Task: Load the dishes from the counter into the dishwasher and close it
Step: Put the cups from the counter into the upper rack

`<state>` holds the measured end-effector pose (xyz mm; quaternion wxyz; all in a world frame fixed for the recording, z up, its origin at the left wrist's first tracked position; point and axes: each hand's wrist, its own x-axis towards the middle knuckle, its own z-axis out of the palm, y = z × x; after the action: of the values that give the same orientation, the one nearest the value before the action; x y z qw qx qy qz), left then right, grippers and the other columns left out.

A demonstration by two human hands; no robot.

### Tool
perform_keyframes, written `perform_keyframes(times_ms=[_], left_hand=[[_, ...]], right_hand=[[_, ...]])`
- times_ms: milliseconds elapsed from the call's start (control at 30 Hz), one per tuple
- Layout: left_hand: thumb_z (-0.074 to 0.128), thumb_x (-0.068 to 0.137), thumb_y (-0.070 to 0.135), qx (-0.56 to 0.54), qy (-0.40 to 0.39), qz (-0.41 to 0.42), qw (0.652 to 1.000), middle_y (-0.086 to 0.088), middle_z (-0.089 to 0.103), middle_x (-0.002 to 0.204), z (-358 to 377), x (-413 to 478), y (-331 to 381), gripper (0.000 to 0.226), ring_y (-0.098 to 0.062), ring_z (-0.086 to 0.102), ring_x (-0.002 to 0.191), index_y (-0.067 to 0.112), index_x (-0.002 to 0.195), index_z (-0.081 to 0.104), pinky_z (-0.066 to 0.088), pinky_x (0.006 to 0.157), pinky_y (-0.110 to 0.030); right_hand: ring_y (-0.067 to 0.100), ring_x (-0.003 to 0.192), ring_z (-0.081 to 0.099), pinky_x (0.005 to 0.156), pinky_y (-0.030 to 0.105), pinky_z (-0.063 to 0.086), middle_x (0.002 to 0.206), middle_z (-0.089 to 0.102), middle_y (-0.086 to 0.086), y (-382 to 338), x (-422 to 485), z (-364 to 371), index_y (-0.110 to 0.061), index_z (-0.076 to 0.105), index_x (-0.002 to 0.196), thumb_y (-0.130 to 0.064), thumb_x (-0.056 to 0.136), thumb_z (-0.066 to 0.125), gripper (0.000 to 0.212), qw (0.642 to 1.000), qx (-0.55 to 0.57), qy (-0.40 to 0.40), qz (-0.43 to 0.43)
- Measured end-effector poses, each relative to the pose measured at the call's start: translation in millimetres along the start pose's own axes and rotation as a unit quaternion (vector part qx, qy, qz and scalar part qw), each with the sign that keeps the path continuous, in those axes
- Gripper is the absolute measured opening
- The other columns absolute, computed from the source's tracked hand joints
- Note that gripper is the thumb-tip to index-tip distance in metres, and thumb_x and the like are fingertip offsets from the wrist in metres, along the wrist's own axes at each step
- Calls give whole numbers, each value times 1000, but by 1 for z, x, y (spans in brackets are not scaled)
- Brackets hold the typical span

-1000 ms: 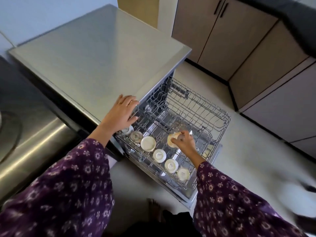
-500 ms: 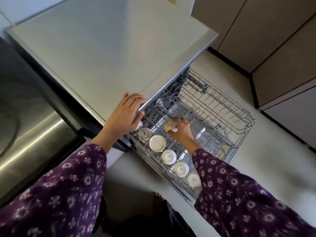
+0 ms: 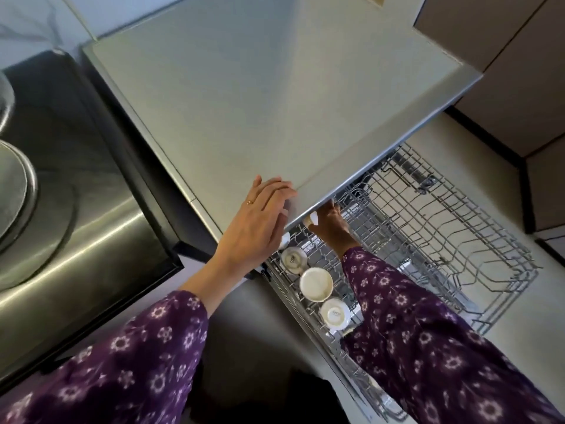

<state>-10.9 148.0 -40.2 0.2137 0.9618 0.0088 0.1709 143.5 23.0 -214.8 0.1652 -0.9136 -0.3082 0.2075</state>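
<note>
The wire dishwasher rack (image 3: 452, 240) is pulled out below the grey dishwasher top (image 3: 260, 96). Several white cups stand upside down along its near left side, among them a wide one (image 3: 316, 284) and two smaller ones (image 3: 293, 260) (image 3: 335, 313). My right hand (image 3: 331, 223) reaches deep into the rack's back left corner, fingers closed on a small white cup (image 3: 312, 219), partly hidden under the top's edge. My left hand (image 3: 260, 221) lies flat with fingers apart on the front corner of the dishwasher top.
A steel sink surface (image 3: 76, 228) with a round metal lid (image 3: 15, 191) lies to the left. Beige cabinet doors (image 3: 504, 71) stand at the right. The rack's right half holds only bare wire tines. Pale floor (image 3: 519, 347) lies beyond the rack.
My right hand has carried the small cup from the rack's middle toward the back left corner, under the top's edge. The camera has leaned forward; my left hand stays on the top.
</note>
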Motion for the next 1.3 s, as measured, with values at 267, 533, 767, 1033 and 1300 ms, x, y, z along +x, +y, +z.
perform_keyframes(times_ms=[267,533,767,1033,1300], left_hand=[[34,97,13,4,1,-8,1000,-13,56,125,-1,-1,1,33,-24,41,130,1,120,54,15,118,-41],[39,97,11,7,11,-15,1000,-11,55,126,1,-3,-1,30,-24,39,132,2,121,54,15,119,-43],[38,97,11,23,4,-16,1000,-11,55,127,3,-4,-1,30,-23,39,131,5,122,54,12,119,-37],[32,97,15,32,-25,-20,999,-11,56,127,-3,-4,7,35,-25,42,130,7,122,54,14,118,-38],[53,91,15,-4,17,-47,999,-7,56,122,-29,-39,21,30,-21,43,124,8,120,55,21,116,-38]], right_hand=[[38,135,31,108,35,32,142,36,25,0,5,11,4,31,138,-14,85,65,65,1000,-18,-20,0],[36,127,42,104,28,37,130,47,26,-1,14,20,6,35,137,-15,79,72,72,1000,3,-19,8],[39,139,18,112,37,25,148,22,22,-6,-3,8,-5,16,147,2,86,51,71,1000,-8,-4,3],[28,122,44,98,37,46,140,35,18,-34,-68,-30,-12,30,144,-18,90,57,61,997,30,-23,64],[22,110,57,95,33,48,120,58,6,-107,-132,-62,-11,54,121,-20,89,58,33,999,13,-14,-27]])
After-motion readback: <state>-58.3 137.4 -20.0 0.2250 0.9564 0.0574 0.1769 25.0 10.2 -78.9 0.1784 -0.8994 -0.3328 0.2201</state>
